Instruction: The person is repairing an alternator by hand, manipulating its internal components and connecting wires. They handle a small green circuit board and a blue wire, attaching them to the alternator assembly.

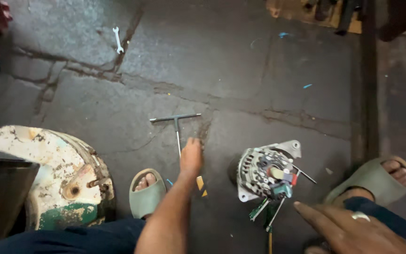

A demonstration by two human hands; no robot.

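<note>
Left hand [191, 156] reaches down to the T-handle wrench [176, 123] on the cracked floor [240, 66], fingers curled at its shaft's near end (grip unclear), shaft running straight away from them; right hand [348, 228] flat, open, empty beside the alternator [266, 171].

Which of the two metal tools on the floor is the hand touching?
The T-handle wrench; the left hand rests on its shaft. The small open-ended spanner lies far off, untouched.
</note>
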